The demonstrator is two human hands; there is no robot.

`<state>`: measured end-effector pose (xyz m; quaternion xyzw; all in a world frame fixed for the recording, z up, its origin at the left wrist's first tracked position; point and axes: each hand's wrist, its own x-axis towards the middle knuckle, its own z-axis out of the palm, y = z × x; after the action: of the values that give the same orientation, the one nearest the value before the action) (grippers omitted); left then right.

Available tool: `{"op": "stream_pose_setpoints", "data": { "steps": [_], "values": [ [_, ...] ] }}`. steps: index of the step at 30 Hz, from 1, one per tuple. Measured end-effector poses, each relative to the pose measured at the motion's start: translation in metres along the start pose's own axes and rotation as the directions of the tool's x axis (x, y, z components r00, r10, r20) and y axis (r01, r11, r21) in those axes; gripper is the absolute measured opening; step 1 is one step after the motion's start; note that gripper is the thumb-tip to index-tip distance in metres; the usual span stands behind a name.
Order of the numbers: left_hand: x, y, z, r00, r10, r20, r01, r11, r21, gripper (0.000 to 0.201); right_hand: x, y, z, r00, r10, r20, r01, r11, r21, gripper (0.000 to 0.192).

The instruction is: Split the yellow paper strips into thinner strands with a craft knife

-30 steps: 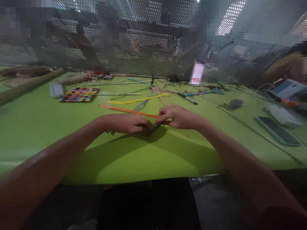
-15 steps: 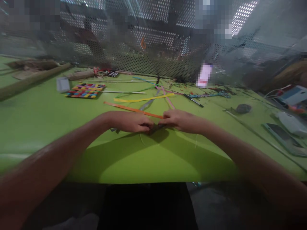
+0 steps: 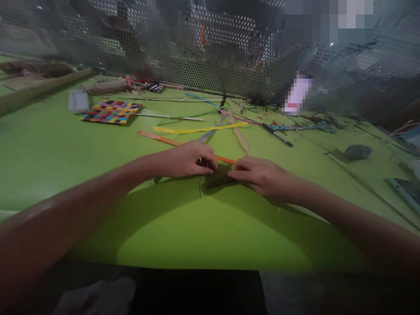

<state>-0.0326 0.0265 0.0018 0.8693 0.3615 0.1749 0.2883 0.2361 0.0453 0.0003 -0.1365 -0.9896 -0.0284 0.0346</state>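
Both hands have slid a little toward the table's near edge, the right one dropping lower since a second ago.

Between them a dark strip [image 3: 219, 178] lies flat on the green table [image 3: 210, 227]; the left hand [image 3: 183, 159] curls shut, pinching its end, while the right hand [image 3: 259, 175] presses it down with fingers closed flat. An orange strip [image 3: 164, 140] runs just behind, touching the knuckles. To fold cleanly, I'd judge both pinches should stay low and tight. Farther back lie a yellow strip [image 3: 197, 129], a woven mat [image 3: 110, 112] and a pen [image 3: 277, 134].
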Motion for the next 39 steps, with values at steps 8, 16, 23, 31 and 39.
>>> {"op": "stream_pose_setpoints", "data": {
  "steps": [8, 16, 23, 31, 39],
  "values": [
    [-0.003, 0.005, -0.010, 0.993, 0.000, 0.118, -0.001, 1.000, 0.009, 0.018, -0.004, -0.004, -0.025, 1.000, -0.001, 0.028, -0.005, 0.971, 0.240, 0.034],
    [-0.006, 0.015, -0.008, 0.978, -0.074, 0.197, 0.127, 0.955, -0.269, 0.018, -0.013, 0.017, -0.052, 0.997, 0.039, -0.069, 0.003, 0.852, 0.523, 0.026],
    [-0.005, 0.016, -0.009, 0.984, -0.046, 0.173, 0.083, 0.973, -0.214, 0.018, -0.007, 0.017, -0.013, 0.977, 0.058, -0.207, 0.020, 0.934, 0.356, 0.026],
    [-0.004, 0.018, -0.009, 0.990, -0.033, 0.135, 0.054, 0.987, -0.149, 0.019, -0.004, 0.008, -0.005, 0.963, 0.095, -0.254, -0.012, 0.951, 0.309, 0.026],
    [-0.004, 0.018, -0.005, 0.991, -0.098, 0.095, 0.112, 0.982, -0.151, 0.019, -0.006, 0.006, 0.003, 0.922, 0.132, -0.364, -0.038, 0.966, 0.254, 0.023]
  ]
}}
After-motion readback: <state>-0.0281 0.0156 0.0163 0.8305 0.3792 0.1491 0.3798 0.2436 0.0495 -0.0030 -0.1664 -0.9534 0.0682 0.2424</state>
